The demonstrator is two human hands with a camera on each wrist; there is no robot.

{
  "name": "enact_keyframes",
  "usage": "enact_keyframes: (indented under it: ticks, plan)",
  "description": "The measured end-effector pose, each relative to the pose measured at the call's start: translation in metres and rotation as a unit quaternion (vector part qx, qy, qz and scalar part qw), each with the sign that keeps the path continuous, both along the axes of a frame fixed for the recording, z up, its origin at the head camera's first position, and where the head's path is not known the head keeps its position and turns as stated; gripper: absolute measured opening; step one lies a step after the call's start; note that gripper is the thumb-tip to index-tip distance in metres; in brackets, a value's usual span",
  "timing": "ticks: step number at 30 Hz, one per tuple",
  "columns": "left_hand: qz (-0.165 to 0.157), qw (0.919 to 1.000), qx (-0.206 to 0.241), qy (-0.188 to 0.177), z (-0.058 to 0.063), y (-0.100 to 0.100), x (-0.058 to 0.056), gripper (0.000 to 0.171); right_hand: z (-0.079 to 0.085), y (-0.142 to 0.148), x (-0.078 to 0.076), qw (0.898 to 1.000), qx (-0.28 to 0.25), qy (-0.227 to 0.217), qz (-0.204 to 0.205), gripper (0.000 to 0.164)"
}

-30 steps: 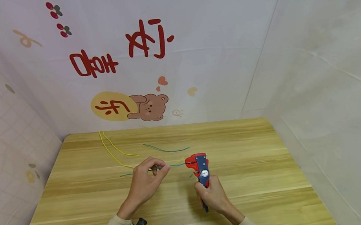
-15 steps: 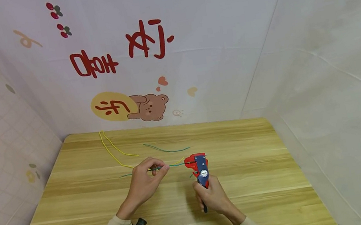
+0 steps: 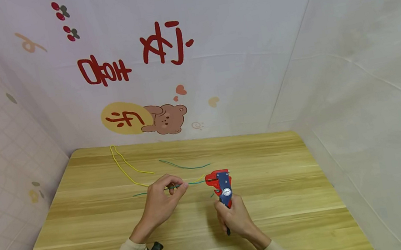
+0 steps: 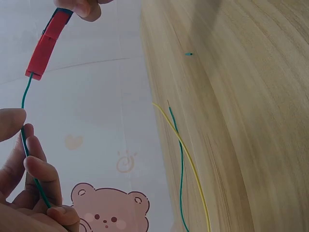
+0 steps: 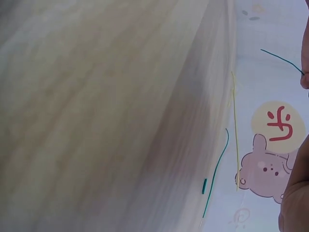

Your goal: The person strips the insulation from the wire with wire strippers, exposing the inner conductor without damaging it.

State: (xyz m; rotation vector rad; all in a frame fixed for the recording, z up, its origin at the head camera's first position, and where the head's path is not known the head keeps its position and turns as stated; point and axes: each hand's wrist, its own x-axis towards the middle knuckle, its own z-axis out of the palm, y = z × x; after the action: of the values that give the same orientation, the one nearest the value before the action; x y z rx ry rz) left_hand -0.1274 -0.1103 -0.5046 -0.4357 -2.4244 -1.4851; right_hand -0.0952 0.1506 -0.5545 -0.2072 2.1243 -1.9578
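Note:
My left hand pinches a green wire between thumb and fingertips, and the wire's free tail sticks out to the left. In my right hand I grip the handles of a red-and-blue wire stripper, held upright above the table. The wire's right end runs into the red nose of the stripper, which the left wrist view shows closely, with the green wire entering the red tip. Only a little of my right hand appears at the edge of the right wrist view.
On the wooden table lie a long yellow wire and another green wire with a bare end. A short green piece lies nearer me. A printed cloth wall stands behind the table, with others at both sides.

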Motion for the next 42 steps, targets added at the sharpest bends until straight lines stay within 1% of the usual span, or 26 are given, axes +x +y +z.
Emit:
enact_keyframes:
  ticks: [4, 8, 12, 17, 19, 22, 27, 31, 33, 38, 42]
  plan:
    - [0.001, 1.0, -0.003, 0.001, 0.0, 0.0, -0.001, 0.006, -0.001, -0.002, 0.0, 1.0, 0.001, 0.009, -0.006, 0.023]
    - [0.0, 1.0, -0.002, 0.001, 0.001, 0.001, -0.001, 0.006, -0.003, -0.004, -0.001, 1.0, 0.002, 0.024, -0.01, 0.026]
    - [-0.003, 1.0, 0.0, 0.002, 0.001, 0.001, -0.001, 0.006, -0.003, -0.005, -0.002, 0.999, 0.017, 0.035, -0.025, 0.027]
    - [-0.004, 1.0, 0.002, 0.006, 0.001, 0.001, 0.0, 0.006, 0.002, -0.004, -0.003, 0.998, 0.031, 0.033, -0.04, 0.021]
    - [-0.003, 1.0, 0.003, 0.009, 0.001, 0.001, 0.0, 0.006, 0.005, -0.004, -0.003, 0.998, 0.032, 0.029, -0.041, 0.022]
    - [-0.001, 1.0, 0.003, 0.008, 0.001, 0.001, 0.001, 0.007, 0.008, -0.003, -0.003, 0.998, 0.038, 0.029, -0.04, 0.028]
    - [-0.005, 1.0, 0.004, -0.005, 0.003, 0.001, 0.002, 0.005, 0.008, 0.0, -0.004, 0.998, 0.039, 0.034, -0.029, 0.034]
    - [-0.008, 0.9999, 0.008, -0.008, 0.003, 0.0, 0.002, 0.005, 0.008, 0.003, -0.004, 0.999, 0.037, 0.032, -0.009, 0.035]
    - [-0.01, 0.9999, 0.011, -0.008, 0.002, 0.0, 0.002, 0.006, 0.008, 0.005, -0.005, 0.999, 0.031, 0.02, 0.003, 0.037]
    - [-0.011, 0.9998, 0.014, -0.009, 0.001, -0.002, 0.001, 0.005, 0.01, 0.009, -0.006, 0.999, -0.003, -0.009, 0.04, 0.037]
    - [-0.013, 0.9998, 0.012, -0.01, 0.001, -0.002, 0.001, 0.004, 0.013, 0.012, -0.006, 0.998, -0.015, -0.008, 0.064, 0.036]
